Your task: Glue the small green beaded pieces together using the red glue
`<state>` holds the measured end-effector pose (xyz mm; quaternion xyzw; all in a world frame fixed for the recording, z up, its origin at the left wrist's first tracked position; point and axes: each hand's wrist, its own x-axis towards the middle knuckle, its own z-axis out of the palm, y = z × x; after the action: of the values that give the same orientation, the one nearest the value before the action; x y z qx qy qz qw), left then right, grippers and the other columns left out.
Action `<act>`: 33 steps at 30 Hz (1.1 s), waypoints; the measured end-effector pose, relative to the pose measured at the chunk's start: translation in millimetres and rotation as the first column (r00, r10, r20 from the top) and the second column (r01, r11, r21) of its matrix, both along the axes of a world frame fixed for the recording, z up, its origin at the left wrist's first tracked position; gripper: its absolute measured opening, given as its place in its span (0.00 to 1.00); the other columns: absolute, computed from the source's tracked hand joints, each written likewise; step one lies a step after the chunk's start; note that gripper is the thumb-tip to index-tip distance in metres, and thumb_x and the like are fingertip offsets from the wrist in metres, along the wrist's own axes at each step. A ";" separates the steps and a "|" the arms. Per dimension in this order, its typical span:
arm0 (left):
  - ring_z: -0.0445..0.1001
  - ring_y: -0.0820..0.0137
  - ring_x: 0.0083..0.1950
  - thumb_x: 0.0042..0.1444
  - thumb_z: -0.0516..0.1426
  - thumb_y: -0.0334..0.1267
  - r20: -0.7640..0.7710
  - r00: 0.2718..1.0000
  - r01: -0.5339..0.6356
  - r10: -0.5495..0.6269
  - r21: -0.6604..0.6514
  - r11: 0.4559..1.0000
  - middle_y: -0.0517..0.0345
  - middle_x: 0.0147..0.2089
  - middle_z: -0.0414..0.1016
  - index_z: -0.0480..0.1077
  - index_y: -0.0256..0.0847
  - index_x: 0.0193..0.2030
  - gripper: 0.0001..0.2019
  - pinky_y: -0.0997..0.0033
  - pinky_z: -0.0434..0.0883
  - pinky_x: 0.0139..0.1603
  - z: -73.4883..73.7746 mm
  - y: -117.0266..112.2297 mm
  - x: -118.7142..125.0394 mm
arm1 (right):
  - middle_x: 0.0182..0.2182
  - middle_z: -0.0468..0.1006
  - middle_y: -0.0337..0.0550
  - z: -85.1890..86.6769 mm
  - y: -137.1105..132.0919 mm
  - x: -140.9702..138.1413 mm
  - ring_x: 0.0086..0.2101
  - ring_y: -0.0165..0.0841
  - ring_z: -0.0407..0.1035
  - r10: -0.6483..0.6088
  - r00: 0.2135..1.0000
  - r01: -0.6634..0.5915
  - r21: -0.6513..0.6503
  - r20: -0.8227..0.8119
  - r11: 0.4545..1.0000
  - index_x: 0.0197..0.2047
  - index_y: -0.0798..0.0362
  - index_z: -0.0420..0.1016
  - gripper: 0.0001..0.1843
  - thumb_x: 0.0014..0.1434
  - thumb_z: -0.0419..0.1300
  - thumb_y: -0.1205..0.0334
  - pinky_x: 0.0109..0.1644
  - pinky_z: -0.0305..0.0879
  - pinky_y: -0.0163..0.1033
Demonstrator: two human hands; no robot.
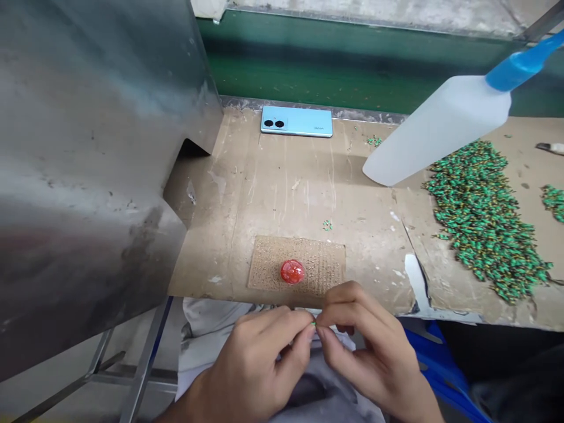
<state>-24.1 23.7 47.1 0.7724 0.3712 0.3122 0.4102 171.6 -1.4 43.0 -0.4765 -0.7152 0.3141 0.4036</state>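
Observation:
Thumb and forefinger of my left hand [273, 352] pinch a tiny green piece [313, 323], just off the table's front edge. My right hand [365, 346] meets it there, its thumb and forefinger closed at the other side of the piece. The fingertips hide most of it, so its shape cannot be made out. Just beyond my hands, a small rectangle of cardboard [268, 252] pitted with little holes lies on the table, with a shiny red domed object [292, 271] on it.
A large heap of small green and dark pieces [480, 217] covers the right side. A white bottle with a blue nozzle [436, 129] leans over it. A light blue phone [304, 121] lies at the back. A metal panel [88, 147] walls off the left.

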 end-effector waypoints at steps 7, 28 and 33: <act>0.82 0.68 0.33 0.71 0.54 0.26 -0.014 1.000 0.005 -0.007 -0.119 0.993 0.58 0.33 0.82 0.77 0.40 0.40 0.12 0.72 0.75 0.35 0.4 -3.9 -11.0 | 0.39 0.77 0.40 12.1 12.4 7.0 0.37 0.30 0.74 0.218 0.975 -0.207 -0.225 0.028 0.952 0.46 0.48 0.72 0.07 0.71 0.58 0.70 0.35 0.69 0.35; 0.90 0.61 0.38 0.72 0.55 0.29 -0.219 0.939 -0.231 0.264 0.165 0.959 0.45 0.45 0.90 0.80 0.31 0.55 0.13 0.69 0.86 0.42 -31.6 -8.0 -24.7 | 0.32 0.75 0.39 1.8 51.2 -4.5 0.24 0.30 0.69 0.029 0.840 -0.082 0.073 0.542 0.994 0.39 0.51 0.73 0.10 0.74 0.54 0.67 0.26 0.59 0.38; 0.90 0.61 0.37 0.72 0.55 0.29 -0.237 0.935 -0.230 0.265 0.163 0.959 0.45 0.45 0.90 0.80 0.32 0.55 0.13 0.68 0.86 0.41 -31.9 -7.9 -24.3 | 0.32 0.74 0.39 4.4 50.6 -3.5 0.25 0.31 0.68 0.044 0.837 -0.096 0.067 0.545 0.993 0.39 0.51 0.73 0.09 0.73 0.55 0.67 0.26 0.59 0.39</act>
<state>-48.4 15.8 15.1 0.7788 0.4938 0.2830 0.2636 168.1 49.2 47.4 -0.5005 -0.8306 0.1478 0.1944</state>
